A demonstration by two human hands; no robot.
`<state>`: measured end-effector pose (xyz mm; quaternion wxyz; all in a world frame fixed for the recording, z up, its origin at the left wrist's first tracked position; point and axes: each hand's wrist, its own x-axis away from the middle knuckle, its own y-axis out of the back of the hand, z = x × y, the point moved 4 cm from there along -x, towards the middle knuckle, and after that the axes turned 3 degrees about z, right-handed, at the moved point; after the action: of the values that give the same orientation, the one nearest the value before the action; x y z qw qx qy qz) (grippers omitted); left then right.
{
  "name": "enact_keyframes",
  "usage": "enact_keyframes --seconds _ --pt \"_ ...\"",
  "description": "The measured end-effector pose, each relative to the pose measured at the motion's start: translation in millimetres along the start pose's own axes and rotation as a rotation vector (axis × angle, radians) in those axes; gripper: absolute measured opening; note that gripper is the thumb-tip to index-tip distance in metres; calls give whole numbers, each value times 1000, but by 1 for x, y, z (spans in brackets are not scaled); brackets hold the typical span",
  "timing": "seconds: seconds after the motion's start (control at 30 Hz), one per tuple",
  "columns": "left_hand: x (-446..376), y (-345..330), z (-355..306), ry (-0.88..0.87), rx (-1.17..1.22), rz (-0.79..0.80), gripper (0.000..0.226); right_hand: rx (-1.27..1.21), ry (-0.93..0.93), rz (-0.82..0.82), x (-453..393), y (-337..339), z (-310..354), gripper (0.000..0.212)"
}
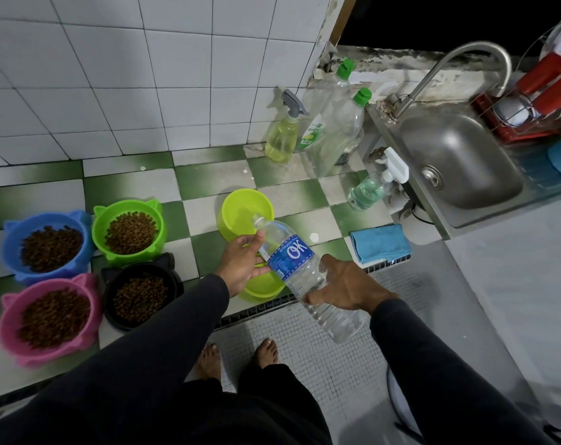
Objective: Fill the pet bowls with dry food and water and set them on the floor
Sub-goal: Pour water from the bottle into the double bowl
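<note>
Several cat-ear bowls hold brown kibble on the checkered ledge at left: blue [44, 248], green [128, 231], pink [48, 319] and black [141, 297]. A lime bowl [245, 213] stands farther right; whether it holds water I cannot tell. A second lime bowl [263, 289] lies partly hidden under my left hand. A clear water bottle [305, 271] with a blue label is tilted, its uncapped mouth over the far lime bowl's rim. My left hand [244, 261] holds the bottle near its shoulder. My right hand [346, 284] grips its lower body.
A steel sink [459, 162] with a faucet [465, 59] sits at right, a red dish rack [536, 101] behind it. Spray and soap bottles [324, 130] stand by the tiled wall. A blue cloth [380, 242] lies near the sink. A floor drain grate [256, 309] runs by my bare feet [237, 358].
</note>
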<state>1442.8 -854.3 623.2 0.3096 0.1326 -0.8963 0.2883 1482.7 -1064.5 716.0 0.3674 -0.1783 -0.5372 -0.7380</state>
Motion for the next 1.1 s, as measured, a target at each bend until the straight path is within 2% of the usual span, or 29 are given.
enact_keyframes --seconds 0.43,0.83,1.1 --pt "0 0 1 1 -7 -10 31 -20 -3 2 1 1 0 59" --pt "-1 1 1 6 -10 -3 43 -7 -23 19 -1 -1 -1 67" --pt "0 0 1 5 -18 3 36 -3 -31 23 0 -1 -2 66"
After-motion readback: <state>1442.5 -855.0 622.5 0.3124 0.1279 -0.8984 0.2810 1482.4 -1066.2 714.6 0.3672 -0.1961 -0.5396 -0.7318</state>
